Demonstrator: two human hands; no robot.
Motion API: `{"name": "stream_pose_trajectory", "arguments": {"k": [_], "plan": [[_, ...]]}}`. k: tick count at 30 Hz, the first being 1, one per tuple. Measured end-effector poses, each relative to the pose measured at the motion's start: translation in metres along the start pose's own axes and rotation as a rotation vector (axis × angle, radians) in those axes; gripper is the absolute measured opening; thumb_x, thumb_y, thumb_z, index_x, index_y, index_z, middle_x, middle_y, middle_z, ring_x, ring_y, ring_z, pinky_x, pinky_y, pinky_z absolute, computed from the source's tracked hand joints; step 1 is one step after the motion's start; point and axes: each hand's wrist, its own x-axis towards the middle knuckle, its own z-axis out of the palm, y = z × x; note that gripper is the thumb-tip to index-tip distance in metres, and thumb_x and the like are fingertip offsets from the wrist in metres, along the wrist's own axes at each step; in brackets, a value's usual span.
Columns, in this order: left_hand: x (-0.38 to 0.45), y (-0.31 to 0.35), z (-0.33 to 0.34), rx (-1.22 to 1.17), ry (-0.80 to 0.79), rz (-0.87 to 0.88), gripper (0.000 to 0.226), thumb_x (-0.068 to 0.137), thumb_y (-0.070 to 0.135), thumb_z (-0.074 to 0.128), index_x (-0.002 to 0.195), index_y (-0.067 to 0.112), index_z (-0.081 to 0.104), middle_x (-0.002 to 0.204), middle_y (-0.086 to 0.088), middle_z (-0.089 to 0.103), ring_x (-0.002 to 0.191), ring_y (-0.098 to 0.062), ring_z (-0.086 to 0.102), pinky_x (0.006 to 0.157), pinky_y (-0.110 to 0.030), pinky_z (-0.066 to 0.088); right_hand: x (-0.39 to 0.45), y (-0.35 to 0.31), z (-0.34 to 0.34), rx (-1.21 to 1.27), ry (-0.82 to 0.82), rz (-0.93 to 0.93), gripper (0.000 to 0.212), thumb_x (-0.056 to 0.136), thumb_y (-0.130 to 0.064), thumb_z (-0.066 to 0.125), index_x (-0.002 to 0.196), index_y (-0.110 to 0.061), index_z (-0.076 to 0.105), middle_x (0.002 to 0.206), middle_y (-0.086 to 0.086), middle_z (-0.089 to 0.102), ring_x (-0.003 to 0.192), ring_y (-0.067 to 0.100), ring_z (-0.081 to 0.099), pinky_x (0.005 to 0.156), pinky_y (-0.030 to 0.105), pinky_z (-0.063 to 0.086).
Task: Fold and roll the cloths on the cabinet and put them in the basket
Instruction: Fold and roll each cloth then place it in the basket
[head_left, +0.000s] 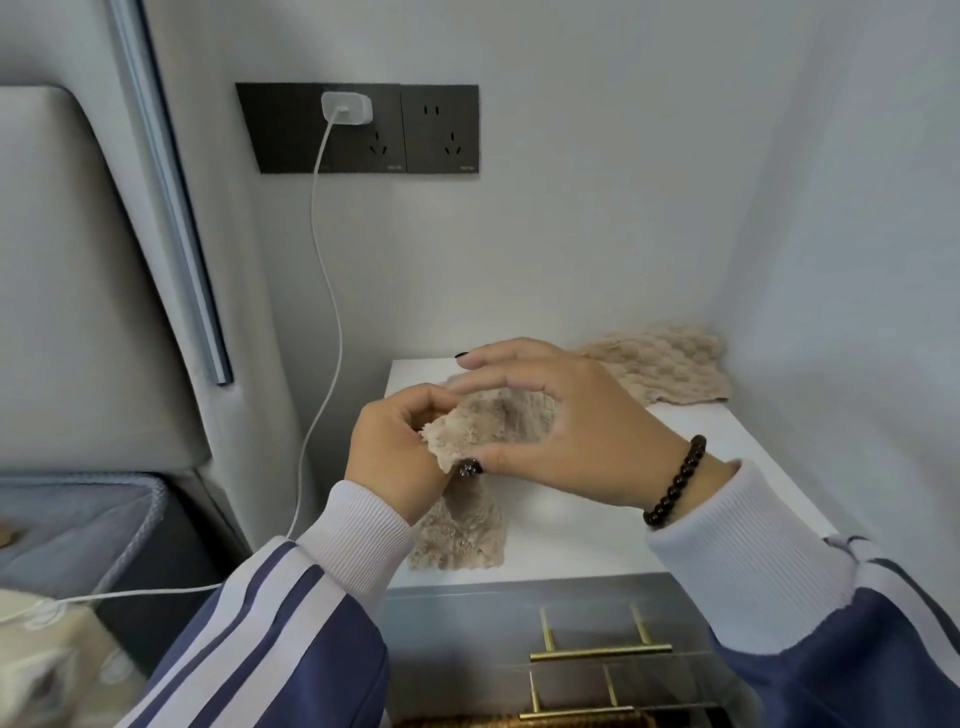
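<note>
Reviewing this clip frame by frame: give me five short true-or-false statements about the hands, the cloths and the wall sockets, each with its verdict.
1. Both hands hold the same cloth. True: the left hand and the right hand each have a grip on it.
2. A second cloth lies at the back of the cabinet. True.
3. The bead bracelet is on the left wrist. False: it is on the right wrist.
4. A charger is plugged into the right-hand socket. False: it sits in the left socket; the right one is free.
5. The held cloth is fully rolled. False: one end hangs loose onto the cabinet.
</note>
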Motion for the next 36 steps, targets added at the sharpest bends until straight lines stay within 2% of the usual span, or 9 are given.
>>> {"name": "stream_pose_trajectory", "arguments": {"k": [3,8,11,17,21,25,28,32,36], "plan": [[-0.003,0.001,0.000,0.012,-0.042,0.001,0.027,0.067,-0.009,0.077,0.065,0.017,0.068,0.055,0.002,0.066,0.046,-0.006,0.056,0.043,-0.021,0.046,-0.001,0.002,0.003,-0.022,0.082,-0.031,0.015,0.080,-0.021,0.073,0.089,-0.032,0.076,0.121,-0.017,0.059,0.122,0.000,0.046,0.107,0.028,0.035],[-0.002,-0.001,-0.003,0.079,-0.058,0.039,0.035,0.064,-0.016,0.073,0.065,0.018,0.066,0.054,0.010,0.064,0.048,0.002,0.054,0.048,-0.014,0.044,0.000,0.001,0.004,-0.052,-0.043,-0.055,0.028,0.073,-0.023,0.080,0.099,-0.032,0.074,0.128,-0.017,0.055,0.127,-0.005,0.037,0.102,0.003,0.022],[-0.001,-0.001,-0.001,0.064,-0.074,0.029,0.027,0.068,-0.010,0.075,0.064,0.016,0.067,0.055,0.008,0.065,0.049,0.000,0.057,0.049,-0.015,0.046,0.002,0.004,0.007,-0.012,-0.008,-0.074,0.014,0.079,-0.016,0.073,0.089,-0.024,0.077,0.121,-0.012,0.062,0.124,-0.001,0.044,0.104,0.009,0.027],[0.002,-0.011,-0.001,0.117,-0.089,0.014,0.011,0.071,0.019,0.082,0.078,0.020,0.074,0.070,-0.001,0.071,0.068,-0.026,0.067,0.063,-0.038,0.056,0.010,0.004,-0.019,0.236,0.363,-0.011,0.026,0.085,-0.005,0.064,0.081,-0.031,0.067,0.085,-0.018,0.070,0.082,-0.002,0.064,0.075,0.015,0.049],[0.006,-0.020,-0.004,0.257,-0.146,0.005,0.016,0.076,0.023,0.078,0.066,0.029,0.067,0.057,0.002,0.062,0.053,-0.016,0.052,0.053,-0.030,0.046,0.009,0.007,-0.047,0.340,0.619,0.029,0.022,0.090,-0.002,0.060,0.084,-0.023,0.063,0.068,-0.019,0.066,0.065,-0.004,0.059,0.062,0.013,0.047],[0.011,-0.009,-0.013,0.052,-0.162,0.004,0.018,0.073,0.009,0.080,0.069,0.024,0.072,0.064,0.007,0.066,0.061,-0.007,0.059,0.059,-0.020,0.048,0.000,0.018,-0.076,0.340,0.774,0.087,0.012,0.089,-0.018,0.063,0.083,-0.027,0.065,0.068,-0.011,0.065,0.064,0.009,0.059,0.062,0.024,0.049],[0.013,0.004,-0.025,-0.219,-0.107,-0.027,0.023,0.055,0.018,0.090,0.072,0.016,0.074,0.069,0.003,0.069,0.065,-0.012,0.063,0.061,-0.022,0.051,-0.012,0.028,-0.095,0.410,0.730,0.188,0.016,0.076,-0.026,0.076,0.091,-0.022,0.070,0.081,0.004,0.069,0.076,0.023,0.063,0.074,0.038,0.054],[0.011,0.019,-0.037,-0.493,-0.092,-0.089,0.052,0.030,0.044,0.093,0.073,0.019,0.077,0.075,-0.003,0.074,0.067,-0.014,0.071,0.057,-0.024,0.055,-0.027,0.030,-0.114,0.653,0.474,0.338,0.043,0.055,-0.023,0.078,0.095,-0.011,0.068,0.074,0.000,0.073,0.068,0.010,0.069,0.058,0.019,0.054],[0.013,0.025,-0.038,-0.399,-0.106,-0.215,0.012,0.066,0.024,0.076,0.072,0.015,0.075,0.072,-0.005,0.073,0.061,-0.014,0.070,0.051,-0.021,0.054,-0.038,0.034,-0.126,0.582,0.188,0.523,0.054,0.035,-0.033,0.094,0.081,-0.012,0.075,0.079,0.007,0.072,0.069,0.016,0.069,0.057,0.021,0.055]]}}
